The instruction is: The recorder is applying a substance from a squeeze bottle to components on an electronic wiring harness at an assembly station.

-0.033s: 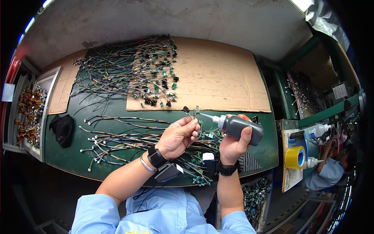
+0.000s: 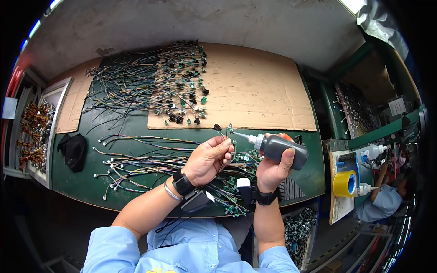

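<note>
My left hand (image 2: 208, 160) pinches a wire harness near its end, with a black connector (image 2: 217, 128) and a small green-and-clear connector (image 2: 230, 128) standing up past the fingertips. Wrapped in my right hand (image 2: 273, 174) is a squeeze bottle (image 2: 286, 151) of dark content, tilted so its narrow nozzle (image 2: 243, 136) points left at the small connector. The tip is at or very close to that connector; I cannot tell whether they touch. Under both hands, several wire harnesses (image 2: 136, 169) lie spread over the green table (image 2: 132, 126).
Many harnesses (image 2: 136, 86) lie in rows at the back left, their connectors on a cardboard sheet (image 2: 255, 91). A black cloth (image 2: 73, 152) sits at left, beside a white-edged tray (image 2: 58, 107). At right are yellow tape (image 2: 344, 184), white bottles (image 2: 369, 153) and another person (image 2: 381, 203).
</note>
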Motion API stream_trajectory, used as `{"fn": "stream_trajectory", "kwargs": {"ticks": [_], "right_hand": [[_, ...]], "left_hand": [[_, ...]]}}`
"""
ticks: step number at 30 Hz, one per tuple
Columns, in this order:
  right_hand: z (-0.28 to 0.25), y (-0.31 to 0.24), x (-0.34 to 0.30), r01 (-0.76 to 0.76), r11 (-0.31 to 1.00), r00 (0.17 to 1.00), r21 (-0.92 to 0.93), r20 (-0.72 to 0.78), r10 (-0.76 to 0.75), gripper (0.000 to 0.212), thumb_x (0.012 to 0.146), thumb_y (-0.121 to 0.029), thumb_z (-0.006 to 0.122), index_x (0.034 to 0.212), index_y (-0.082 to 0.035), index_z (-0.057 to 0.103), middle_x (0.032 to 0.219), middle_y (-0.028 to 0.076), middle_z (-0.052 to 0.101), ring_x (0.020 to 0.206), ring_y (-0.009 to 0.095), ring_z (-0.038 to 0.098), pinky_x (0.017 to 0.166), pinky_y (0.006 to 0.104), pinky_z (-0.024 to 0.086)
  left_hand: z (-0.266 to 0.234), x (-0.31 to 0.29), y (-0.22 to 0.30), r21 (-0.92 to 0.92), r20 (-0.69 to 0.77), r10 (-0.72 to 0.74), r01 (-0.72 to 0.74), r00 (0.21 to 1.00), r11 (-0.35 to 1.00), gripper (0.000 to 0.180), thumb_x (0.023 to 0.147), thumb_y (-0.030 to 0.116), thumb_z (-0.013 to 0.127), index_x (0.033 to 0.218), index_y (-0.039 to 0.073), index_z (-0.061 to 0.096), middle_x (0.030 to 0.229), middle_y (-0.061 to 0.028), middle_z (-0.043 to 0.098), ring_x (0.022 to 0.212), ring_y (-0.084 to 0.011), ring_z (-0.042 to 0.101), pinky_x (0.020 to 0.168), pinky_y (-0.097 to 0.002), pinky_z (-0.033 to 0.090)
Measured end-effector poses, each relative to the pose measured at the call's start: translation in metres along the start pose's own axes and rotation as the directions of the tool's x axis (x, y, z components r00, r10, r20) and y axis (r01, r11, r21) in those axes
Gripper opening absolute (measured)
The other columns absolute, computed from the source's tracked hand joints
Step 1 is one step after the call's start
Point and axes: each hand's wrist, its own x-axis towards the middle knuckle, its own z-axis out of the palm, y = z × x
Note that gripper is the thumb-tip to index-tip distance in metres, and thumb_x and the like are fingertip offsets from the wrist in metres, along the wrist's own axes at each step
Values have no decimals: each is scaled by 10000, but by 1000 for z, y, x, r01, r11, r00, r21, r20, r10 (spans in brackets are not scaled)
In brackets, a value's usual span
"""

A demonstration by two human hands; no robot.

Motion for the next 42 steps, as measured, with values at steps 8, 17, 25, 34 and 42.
{"fn": "stream_trajectory", "kwargs": {"ticks": [8, 17, 25, 34, 42], "right_hand": [[-1, 1, -1, -17, 1000, 999, -1, 31, 17, 540, 799, -464, 632, 1052, 1, 524, 933, 117, 593, 821, 244, 614, 500, 283, 464], [-1, -1, 0, -25, 999, 1000, -25, 2, 25, 541, 805, -484, 621, 1049, -8, 540, 949, 92, 592, 817, 240, 621, 493, 275, 452], [0, 0, 1, -10, 1000, 1000, 17, -9, 11, 545, 794, -423, 643, 1059, 30, 498, 880, 172, 599, 780, 255, 610, 501, 286, 479], [-2, 1, 0, -14, 999, 1000, 30, 0, 14, 550, 784, -431, 646, 1058, 22, 499, 880, 171, 599, 787, 256, 609, 497, 287, 475], [-2, 2, 0, -23, 999, 1000, 26, 16, 23, 516, 784, -406, 645, 1039, 23, 517, 883, 147, 594, 795, 259, 607, 567, 308, 496]], "left_hand": [[-1, 1, -2, 37, -11, -1, 1, 1000, 999, 96, 902, 130, 570, 964, 58, 562, 822, -9, 592, 675, -67, 545, 593, -172, 457], [1, -1, 1, -14, 8, -13, 13, 1000, 1000, 88, 908, 130, 559, 957, 57, 554, 814, -9, 588, 673, -71, 542, 594, -178, 452], [0, -1, 2, -7, 14, -33, 33, 999, 999, 77, 919, 152, 540, 942, 85, 511, 815, 4, 561, 668, -68, 521, 596, -192, 427], [-2, -1, 2, -71, 81, -51, 57, 995, 996, 70, 911, 137, 553, 945, 80, 532, 810, 2, 582, 676, -74, 546, 602, -189, 445], [-1, -2, 2, -71, 78, -72, 78, 994, 994, 97, 921, 165, 534, 936, 81, 487, 801, 4, 539, 656, -76, 493, 580, -195, 401]]}}
